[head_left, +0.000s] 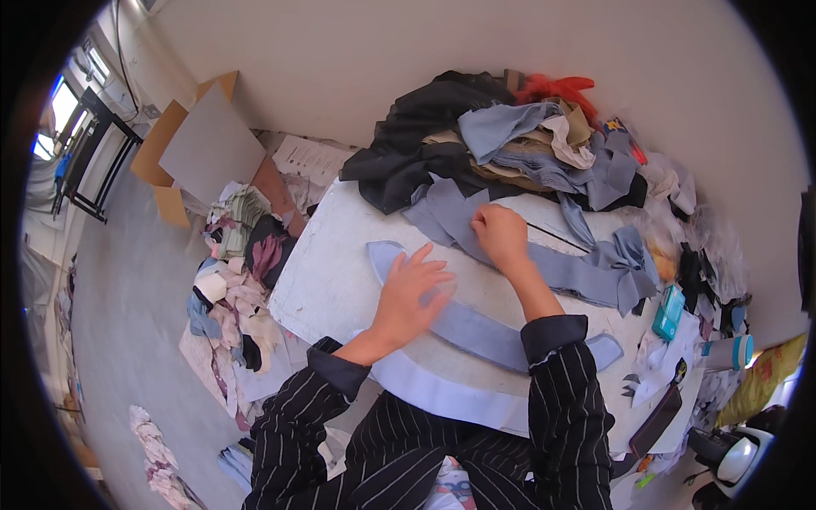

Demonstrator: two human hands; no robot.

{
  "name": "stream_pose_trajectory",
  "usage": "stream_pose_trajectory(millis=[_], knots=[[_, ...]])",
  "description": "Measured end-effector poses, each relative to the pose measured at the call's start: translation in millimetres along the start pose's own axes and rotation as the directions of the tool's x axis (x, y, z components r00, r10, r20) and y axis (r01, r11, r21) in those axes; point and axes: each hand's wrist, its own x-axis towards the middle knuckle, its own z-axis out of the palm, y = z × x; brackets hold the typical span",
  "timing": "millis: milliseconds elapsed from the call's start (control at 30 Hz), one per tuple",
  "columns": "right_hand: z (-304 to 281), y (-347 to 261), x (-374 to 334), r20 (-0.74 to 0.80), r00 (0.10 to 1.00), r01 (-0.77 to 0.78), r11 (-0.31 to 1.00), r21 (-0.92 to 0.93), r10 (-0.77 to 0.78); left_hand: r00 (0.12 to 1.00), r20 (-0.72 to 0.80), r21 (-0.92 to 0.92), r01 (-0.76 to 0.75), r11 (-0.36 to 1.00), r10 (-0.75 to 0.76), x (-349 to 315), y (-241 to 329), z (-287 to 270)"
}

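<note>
My left hand (410, 289) lies flat, fingers spread, on a long curved strip of blue-grey fabric (476, 327) that runs across the white table (327, 263). My right hand (501, 235) is closed into a loose fist on another blue-grey fabric piece (565, 268) farther back, pressing or pinching it; the grip itself is hidden. A pale blue strip (442, 393) lies along the table's near edge by my striped sleeves.
A heap of dark, grey and tan fabric (493, 140) fills the table's far side, with a red piece on top. A teal box (669, 312) and a dark flat tool (654, 421) sit at right. Clothes are piled on the floor (238, 280) at left, next to cardboard (200, 144).
</note>
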Motion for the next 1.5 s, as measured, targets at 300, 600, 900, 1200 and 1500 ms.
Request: stream_pose_trajectory(millis=[300, 600, 900, 1200, 1500], knots=[[4, -2, -2, -0.092, 0.99, 0.097, 0.988, -0.117, -0.108, 0.97, -0.179, -0.249, 0.119, 0.961, -0.166, 21, 4, -1], [-58, -15, -18, -0.191, 0.977, 0.134, 0.969, 0.206, -0.095, 0.843, 0.105, -0.794, 0.391, 0.465, -0.528, 30, -4, 19], [-112, -50, -53, -0.247, 0.868, 0.477, 0.86, 0.179, -0.43, 0.874, 0.251, -0.956, 0.291, 0.033, -0.416, 47, 41, 23], [-158, 35, -92, 0.306, 0.935, 0.055, 0.927, 0.37, -0.177, 0.953, -0.143, -0.664, 0.107, 0.74, -0.266, 64, 67, 16], [-292, 50, -215, 0.22, 0.916, -0.399, 0.826, 0.399, 0.336, 0.926, 0.303, -0.86, 0.367, 0.354, -0.224, 59, 73, 15]])
